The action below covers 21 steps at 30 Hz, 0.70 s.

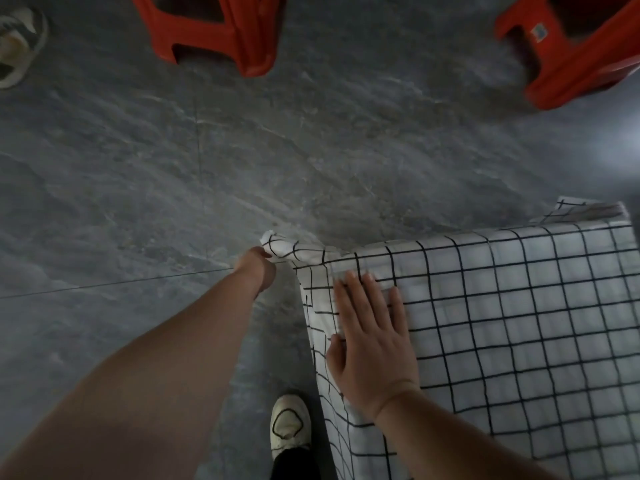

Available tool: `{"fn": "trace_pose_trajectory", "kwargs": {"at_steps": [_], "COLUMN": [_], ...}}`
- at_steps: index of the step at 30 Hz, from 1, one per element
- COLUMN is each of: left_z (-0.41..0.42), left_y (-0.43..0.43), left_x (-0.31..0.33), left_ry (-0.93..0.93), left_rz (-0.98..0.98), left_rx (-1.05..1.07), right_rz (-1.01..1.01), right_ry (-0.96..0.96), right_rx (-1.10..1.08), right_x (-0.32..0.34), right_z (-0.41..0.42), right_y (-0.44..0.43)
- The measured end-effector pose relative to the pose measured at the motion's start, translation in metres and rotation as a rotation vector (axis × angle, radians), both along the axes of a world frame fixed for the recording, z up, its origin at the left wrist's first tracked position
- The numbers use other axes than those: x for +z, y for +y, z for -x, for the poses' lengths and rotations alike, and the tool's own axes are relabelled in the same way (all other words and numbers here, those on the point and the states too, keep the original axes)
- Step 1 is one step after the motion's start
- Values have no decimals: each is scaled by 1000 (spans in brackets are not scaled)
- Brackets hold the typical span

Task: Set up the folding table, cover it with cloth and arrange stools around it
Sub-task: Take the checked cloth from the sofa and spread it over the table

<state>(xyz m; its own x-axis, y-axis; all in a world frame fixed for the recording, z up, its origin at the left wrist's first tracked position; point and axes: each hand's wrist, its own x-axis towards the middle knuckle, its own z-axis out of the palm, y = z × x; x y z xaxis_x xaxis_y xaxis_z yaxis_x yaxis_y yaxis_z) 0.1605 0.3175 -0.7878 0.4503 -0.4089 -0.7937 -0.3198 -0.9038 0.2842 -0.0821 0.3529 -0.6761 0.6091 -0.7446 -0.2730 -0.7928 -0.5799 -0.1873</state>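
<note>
A white cloth with a black grid (519, 323) covers the table at the lower right and hangs over its left and far edges. My left hand (258, 268) pinches the cloth's far-left corner and holds it out past the table corner. My right hand (372, 337) lies flat, fingers spread, on the cloth near that corner. The table itself is hidden under the cloth. Two red plastic stools stand on the floor beyond, one stool (221, 32) at the top centre and the other stool (575, 53) at the top right.
The grey marbled tile floor (173, 168) fills the left and middle. My white shoe (290, 424) stands beside the table's left side. Another shoe (17, 46) lies at the top left edge.
</note>
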Motion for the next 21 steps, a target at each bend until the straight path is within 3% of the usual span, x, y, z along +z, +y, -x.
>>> {"fn": "trace_pose_trajectory", "kwargs": {"at_steps": [4,6,8,10,12,16,21], "left_z": [15,29,48,66,81,98,111], "left_y": [8,10,3,-10,-19,-24,-31], "left_x": [53,91,120,138,145,140,146], "left_ry": [-200,-341,-251,-9,86,14,-41], "left_rz": [241,443,602,570,471,350,289], "left_rx": [392,394,278,76,-174,-335,-325], "right_rz": [-40,-68,-89,-110,-131,-212,-406], "right_ry": [8,-8,-34,-59,-82,-124,-342], "right_rx": [-7,-13,-14,-5,5,11,-69], "right_x": [3,4,5,7,12,22,35], "right_z": [1,1,3,5,8,11,19], "right_y": [1,1,1,-2,-4,-9,-23]}}
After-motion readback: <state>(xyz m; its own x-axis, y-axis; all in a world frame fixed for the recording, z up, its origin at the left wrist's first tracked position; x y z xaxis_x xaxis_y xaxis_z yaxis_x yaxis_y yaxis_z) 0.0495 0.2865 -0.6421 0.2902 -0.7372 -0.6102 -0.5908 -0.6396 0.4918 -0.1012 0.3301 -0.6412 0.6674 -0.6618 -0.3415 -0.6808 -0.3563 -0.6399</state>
